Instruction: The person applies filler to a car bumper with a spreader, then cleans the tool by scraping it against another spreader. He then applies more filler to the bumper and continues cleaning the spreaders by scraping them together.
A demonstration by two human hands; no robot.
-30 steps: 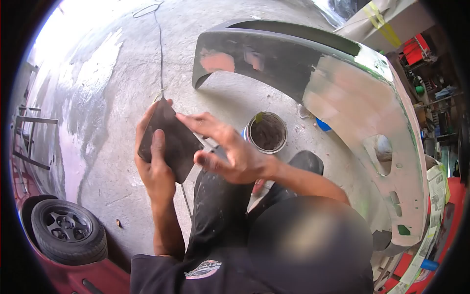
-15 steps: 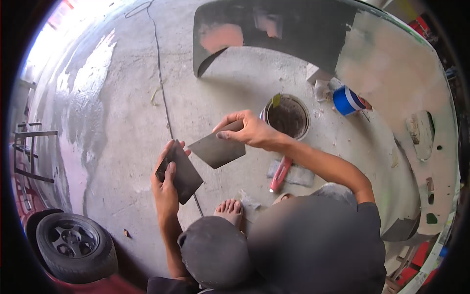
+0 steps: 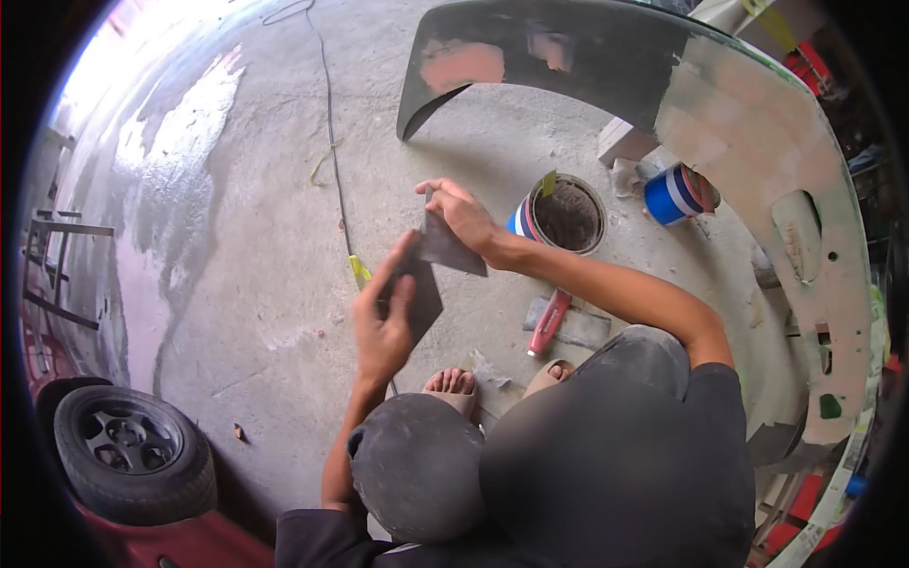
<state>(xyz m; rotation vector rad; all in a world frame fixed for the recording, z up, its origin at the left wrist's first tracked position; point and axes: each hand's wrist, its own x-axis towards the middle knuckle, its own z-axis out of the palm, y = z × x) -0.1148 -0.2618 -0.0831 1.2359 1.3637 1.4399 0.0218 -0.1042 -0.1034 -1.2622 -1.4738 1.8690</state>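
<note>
In the middle of the view my left hand point(image 3: 381, 333) grips a flat dark putty spreader point(image 3: 423, 301), thumb on its near face and fingers behind. My right hand point(image 3: 466, 223) pinches a second thin grey putty spreader point(image 3: 449, 248) along its upper edge, wrist bent over it. The two plates meet or overlap at their neighbouring edges; whether they touch I cannot tell. Just right of my right hand stands an open can point(image 3: 570, 213) with dark grey-brown matter inside. A red tube point(image 3: 549, 324) with a white end lies below that can, across a grey flat piece point(image 3: 585, 327).
A curved car fender point(image 3: 568, 43) with pink and beige patches arches along the far and right sides. A blue can point(image 3: 674, 197) lies tilted near it. A dark cable point(image 3: 333, 151) crosses the concrete floor; a wheel point(image 3: 133, 450) is at lower left.
Both hands have moved up and closer together, bringing the spreaders from slightly apart to edge against edge. The right-hand spreader is turned more steeply. The whole view has shifted slightly.
</note>
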